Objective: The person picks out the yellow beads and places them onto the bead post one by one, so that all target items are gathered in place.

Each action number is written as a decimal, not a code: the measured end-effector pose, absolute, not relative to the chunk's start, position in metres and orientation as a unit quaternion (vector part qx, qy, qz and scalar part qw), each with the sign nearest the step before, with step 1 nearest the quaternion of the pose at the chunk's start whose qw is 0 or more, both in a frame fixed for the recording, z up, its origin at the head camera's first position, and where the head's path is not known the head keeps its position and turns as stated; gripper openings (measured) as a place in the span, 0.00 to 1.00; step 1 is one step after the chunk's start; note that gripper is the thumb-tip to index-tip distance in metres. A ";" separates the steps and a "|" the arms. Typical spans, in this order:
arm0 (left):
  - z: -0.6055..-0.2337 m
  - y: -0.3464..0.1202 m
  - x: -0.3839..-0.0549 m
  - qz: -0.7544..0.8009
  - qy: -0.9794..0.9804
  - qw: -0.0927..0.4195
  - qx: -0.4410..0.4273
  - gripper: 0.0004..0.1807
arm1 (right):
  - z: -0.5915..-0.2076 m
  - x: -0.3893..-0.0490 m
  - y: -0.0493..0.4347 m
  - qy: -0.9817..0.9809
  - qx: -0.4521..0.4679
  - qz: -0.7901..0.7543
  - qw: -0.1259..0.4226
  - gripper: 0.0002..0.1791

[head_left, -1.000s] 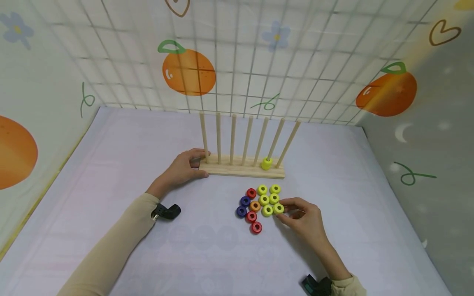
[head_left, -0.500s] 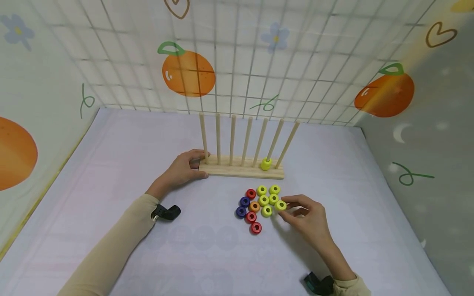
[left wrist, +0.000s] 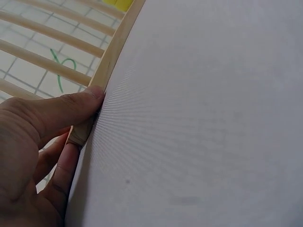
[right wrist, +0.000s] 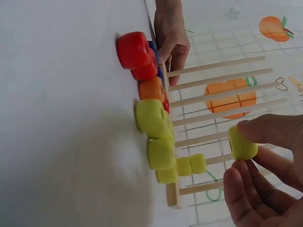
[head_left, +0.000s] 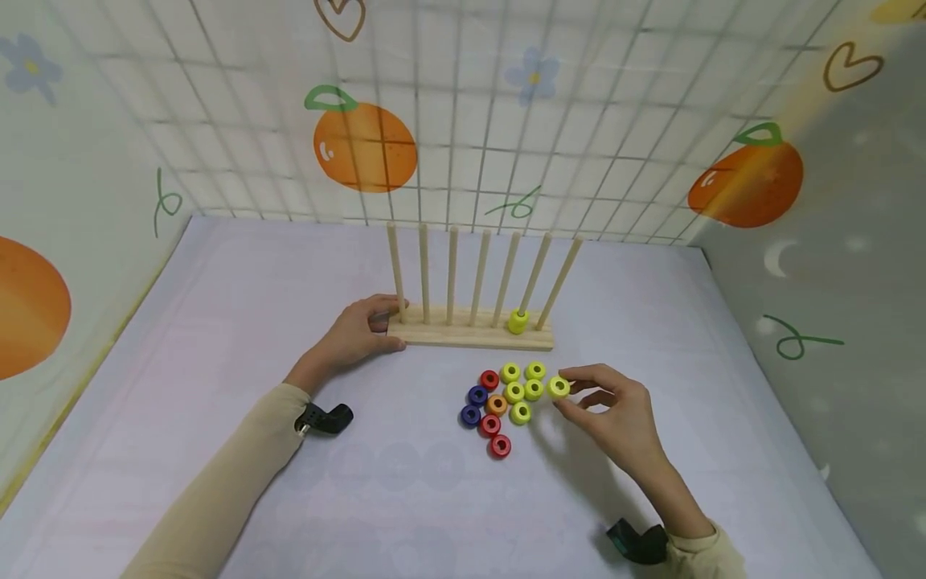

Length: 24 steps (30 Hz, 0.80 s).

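Note:
A wooden peg rack [head_left: 463, 337] with a row of upright pegs stands on the table. My left hand [head_left: 353, 331] grips the left end of its base; the left wrist view shows the thumb [left wrist: 71, 108] on one face and fingers behind. Between thumb and fingertips, my right hand [head_left: 624, 414] pinches a yellow bead [right wrist: 244, 143], raised above the table just right of the loose beads. Yellow beads [head_left: 518, 323] sit low on the second peg from the right; two show there in the right wrist view.
In front of the rack lie several loose yellow beads [head_left: 520, 420], red beads [head_left: 500, 454], two dark blue beads [head_left: 470, 424] and one orange bead [head_left: 496, 411]. Behind the rack rises a grid-patterned backdrop [head_left: 463, 121] with printed oranges.
My right hand has lifted a yellow bead off the group and carried it slightly away from me and to the right. My left hand stays on the rack's end.

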<state>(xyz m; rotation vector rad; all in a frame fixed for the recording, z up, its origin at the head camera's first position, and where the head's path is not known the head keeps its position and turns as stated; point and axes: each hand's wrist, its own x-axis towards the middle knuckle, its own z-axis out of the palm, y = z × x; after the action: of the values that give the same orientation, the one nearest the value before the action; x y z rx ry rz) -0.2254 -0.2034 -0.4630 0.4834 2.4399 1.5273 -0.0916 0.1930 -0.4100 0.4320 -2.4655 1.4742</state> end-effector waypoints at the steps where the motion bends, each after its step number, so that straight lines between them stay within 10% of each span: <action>1: -0.463 -0.203 -0.225 0.520 0.831 0.111 0.164 0.38 | -0.409 -0.092 0.194 -0.842 0.150 0.504 0.119 0.20; 24: -0.465 -0.203 -0.225 0.524 0.827 0.117 0.163 0.39 | -0.335 -0.096 0.174 -0.845 0.201 0.473 0.149 0.19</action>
<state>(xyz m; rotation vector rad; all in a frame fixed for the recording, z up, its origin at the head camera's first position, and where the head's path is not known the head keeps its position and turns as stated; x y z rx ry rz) -0.2254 -0.2027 -0.4654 0.4773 2.4215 1.5348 -0.0958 0.1743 -0.3345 0.5784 -2.4286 1.3583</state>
